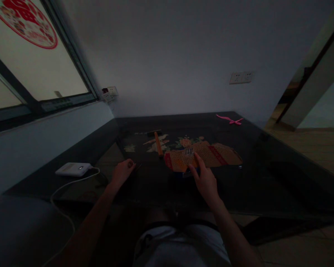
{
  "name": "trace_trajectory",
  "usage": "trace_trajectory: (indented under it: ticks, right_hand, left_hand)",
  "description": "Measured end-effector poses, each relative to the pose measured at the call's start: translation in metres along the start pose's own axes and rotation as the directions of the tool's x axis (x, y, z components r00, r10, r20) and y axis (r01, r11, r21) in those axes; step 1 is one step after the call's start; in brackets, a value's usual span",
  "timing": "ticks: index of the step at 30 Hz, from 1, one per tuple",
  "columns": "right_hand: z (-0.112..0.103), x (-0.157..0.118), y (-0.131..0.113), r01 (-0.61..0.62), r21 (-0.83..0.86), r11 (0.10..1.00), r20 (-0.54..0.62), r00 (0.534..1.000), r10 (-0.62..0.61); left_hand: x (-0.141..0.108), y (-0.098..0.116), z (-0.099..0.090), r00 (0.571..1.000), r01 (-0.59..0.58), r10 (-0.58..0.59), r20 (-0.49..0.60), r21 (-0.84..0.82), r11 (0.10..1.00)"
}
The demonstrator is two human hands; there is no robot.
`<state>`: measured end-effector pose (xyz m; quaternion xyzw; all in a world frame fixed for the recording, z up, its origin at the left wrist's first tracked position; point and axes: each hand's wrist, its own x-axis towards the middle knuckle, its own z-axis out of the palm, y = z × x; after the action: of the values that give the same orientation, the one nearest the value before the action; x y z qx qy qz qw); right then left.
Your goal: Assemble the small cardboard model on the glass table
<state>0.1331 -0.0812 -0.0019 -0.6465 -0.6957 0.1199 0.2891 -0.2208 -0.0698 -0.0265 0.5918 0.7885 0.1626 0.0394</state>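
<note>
Dimly, in low light, we see our two hands well apart over a dark surface (161, 193). The left hand (124, 172) is curled, with a thin sliver (138, 167) just beside its fingertips; we cannot tell whether they are closed on it or what it is. The right hand (205, 181) reaches over the near edge of a brown cardboard piece (202, 152) with red bands, lying right of centre. Its thumb and forefinger stand a little apart there, yet we cannot make out whether they clamp the cardboard, since the other fingers are hidden behind the hand. Just left of the forefinger, a few thin rods (188, 151) show on the cardboard, too small for us to name. Something blue (179, 174) peeks from beneath the near edge, mostly covered. A hammer (158, 144) lies near the cardboard's left end, its dark head blending into the surface. At our far left sits a white device (74, 169), whose cable (64, 213) runs off the bottom of the view. The red window decoration (28, 22) is cut off at the top.
</note>
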Motion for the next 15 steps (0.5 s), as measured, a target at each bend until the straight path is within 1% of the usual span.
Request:
trace_trajectory:
  ticks: [5, 9, 15]
  right_hand:
    - [0.0022, 0.0011, 0.0011, -0.002, -0.006, 1.0, -0.008, 1.0, 0.002]
    - [0.0023, 0.0011, 0.0009, -0.004, 0.0, 1.0, -0.009, 1.0, 0.004]
    - [0.0027, 0.0012, 0.0017, 0.003, -0.005, 1.0, -0.012, 1.0, -0.003]
  left_hand:
    - [-0.0055, 0.0039, -0.0032, 1.0, -0.014, 0.015, -0.026, 0.052, 0.999]
    - [-0.0062, 0.0048, -0.0039, 0.999, -0.032, 0.032, -0.003, 0.103, 0.994]
    - [-0.0063, 0.0043, -0.0038, 0.999, -0.038, 0.036, 0.017, 0.105, 0.994]
